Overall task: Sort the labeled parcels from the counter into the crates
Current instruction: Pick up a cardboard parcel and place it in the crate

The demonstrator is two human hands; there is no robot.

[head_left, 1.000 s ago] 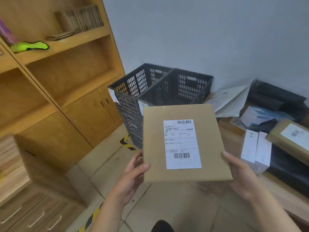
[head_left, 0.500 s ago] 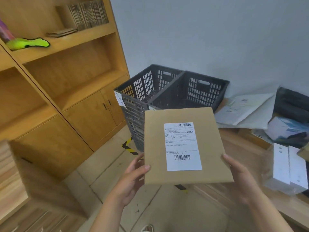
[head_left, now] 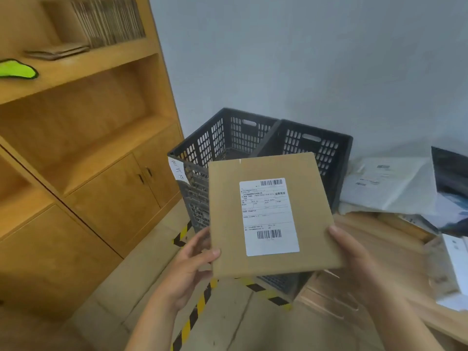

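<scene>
Two hands, left (head_left: 188, 268) and right (head_left: 354, 259), pinch the parcel (head_left: 272, 215) label-up (probably reading it) before the crates (head_left: 263, 138).

Left hand (head_left: 188, 268) and right hand (head_left: 354, 254) hold labeled parcel (head_left: 272, 214) before 2 crates (head_left: 253, 138).

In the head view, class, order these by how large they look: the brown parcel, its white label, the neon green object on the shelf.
1. Brown parcel, though it is nearest the camera.
2. White label.
3. Neon green object, partly cut off by the frame and farther away, so its true size is unsure.
</scene>
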